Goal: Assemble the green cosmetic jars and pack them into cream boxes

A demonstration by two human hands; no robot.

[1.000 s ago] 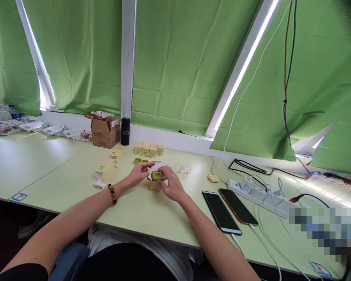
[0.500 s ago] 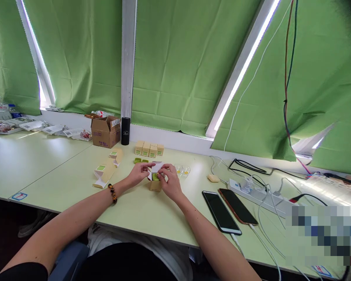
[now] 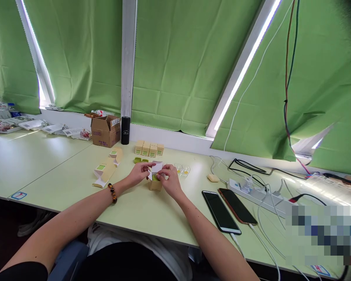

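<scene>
A small tan carton (image 3: 155, 186) stands upright on the table in front of me, its white-lined lid flap raised at the back. Inside its mouth shows a green case (image 3: 155, 178), partly covered by my fingers. My left hand (image 3: 138, 175) pinches a side flap at the carton's upper left. Thumb and fingers of my right hand (image 3: 171, 181) are closed together over the green case at the carton's right side. Just behind are green open cases (image 3: 140, 160), and clear plastic holders with yellow centres (image 3: 182, 170) lie to the right.
Several closed tan cartons (image 3: 149, 149) stand at the back. Unfolded cartons (image 3: 104, 171) lie to the left, below a cardboard box (image 3: 105, 132) and a black tumbler (image 3: 125, 130). Two phones (image 3: 221, 212), a power strip (image 3: 260, 197) and loose cables occupy the right.
The green case sits slightly lower in the carton. My right fingers have shifted slightly down and left with it; my left hand has stayed at the flap.
</scene>
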